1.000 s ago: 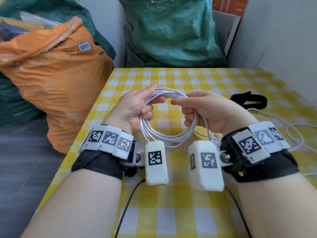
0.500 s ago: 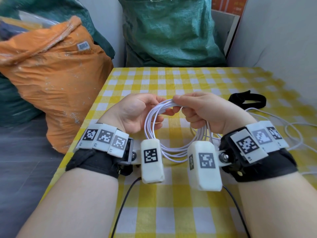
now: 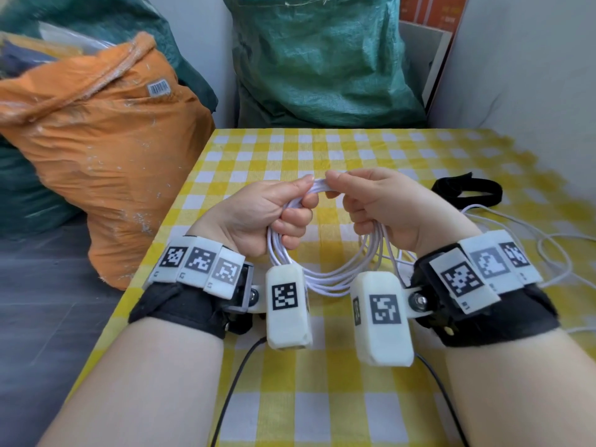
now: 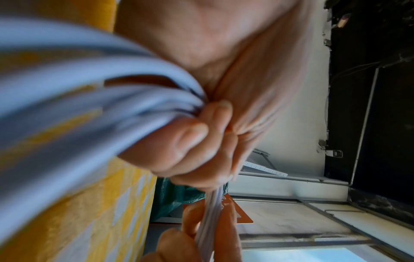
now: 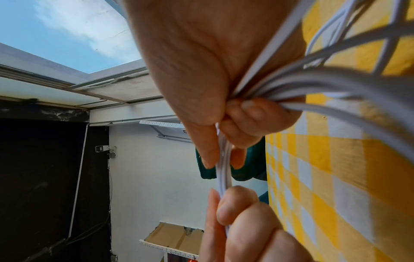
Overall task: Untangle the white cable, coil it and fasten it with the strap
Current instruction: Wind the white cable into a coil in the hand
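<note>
The white cable (image 3: 325, 276) hangs as a coil of several loops above the yellow checked table (image 3: 322, 150). My left hand (image 3: 274, 204) grips the coil's top left, fingers curled round the strands (image 4: 139, 106). Close beside it, my right hand (image 3: 364, 201) grips the top right, with thumb and forefinger pinching the strands (image 5: 224, 170). The two hands nearly touch at the top of the coil. Loose cable (image 3: 548, 243) trails off to the right over the cloth. The black strap (image 3: 467, 190) lies on the table behind my right wrist, untouched.
An orange sack (image 3: 96, 150) stands left of the table. A green sack (image 3: 322, 59) stands behind the far edge. A grey wall (image 3: 532, 75) borders the right side. Thin black wires (image 3: 232, 382) run from the wrist cameras across the near cloth.
Both hands have drawn together at the top of the coil and closed tighter round it. The left hand's forefinger and thumb, spread wider a second ago, now pinch the strands.
</note>
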A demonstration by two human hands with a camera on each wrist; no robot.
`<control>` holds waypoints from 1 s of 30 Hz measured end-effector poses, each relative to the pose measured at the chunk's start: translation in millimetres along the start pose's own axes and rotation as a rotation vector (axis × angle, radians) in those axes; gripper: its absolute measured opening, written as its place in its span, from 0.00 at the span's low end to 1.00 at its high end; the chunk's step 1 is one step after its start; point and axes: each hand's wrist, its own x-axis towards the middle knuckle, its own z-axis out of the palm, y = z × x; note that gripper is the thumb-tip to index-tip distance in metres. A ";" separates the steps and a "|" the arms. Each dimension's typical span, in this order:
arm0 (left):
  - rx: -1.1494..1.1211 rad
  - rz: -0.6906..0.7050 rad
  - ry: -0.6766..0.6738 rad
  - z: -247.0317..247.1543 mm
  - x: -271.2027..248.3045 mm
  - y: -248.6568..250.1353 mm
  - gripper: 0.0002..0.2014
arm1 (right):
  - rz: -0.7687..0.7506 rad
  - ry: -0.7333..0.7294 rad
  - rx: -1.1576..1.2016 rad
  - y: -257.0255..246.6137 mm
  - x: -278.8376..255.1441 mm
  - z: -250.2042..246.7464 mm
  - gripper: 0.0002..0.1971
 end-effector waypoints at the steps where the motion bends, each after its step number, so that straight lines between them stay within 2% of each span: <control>1: -0.050 0.012 0.007 -0.9 0.6 0.5 0.17 | 0.001 0.016 0.041 -0.2 0.4 -0.6 0.15; 8: -0.350 0.164 0.075 -4.6 4.8 2.2 0.20 | -0.001 0.072 0.226 3.4 4.4 0.9 0.15; 14: -0.515 0.263 0.043 -6.6 6.9 0.9 0.20 | 0.008 0.067 0.321 3.7 4.0 0.8 0.12; 17: -0.507 0.282 0.048 -9.5 9.8 -0.9 0.21 | 0.012 0.079 0.340 2.7 3.4 2.2 0.12; 20: -0.372 0.263 0.053 -13.9 13.8 -6.0 0.24 | -0.001 0.167 0.316 2.2 3.2 1.5 0.12; 22: -0.373 0.230 -0.004 -13.0 11.4 -6.8 0.23 | -0.014 0.210 0.299 1.8 3.1 -0.3 0.12; 26: -0.652 0.213 -0.166 -10.9 4.3 -2.6 0.13 | -0.002 0.188 0.286 2.4 3.3 -0.6 0.12; 29: -0.826 0.223 -0.301 -18.9 4.8 -2.1 0.19 | 0.019 0.092 0.212 0.5 0.4 -0.6 0.06; 30: -0.870 0.236 -0.304 -24.5 5.0 -1.5 0.22 | 0.028 0.072 0.156 0.0 -0.9 -1.7 0.04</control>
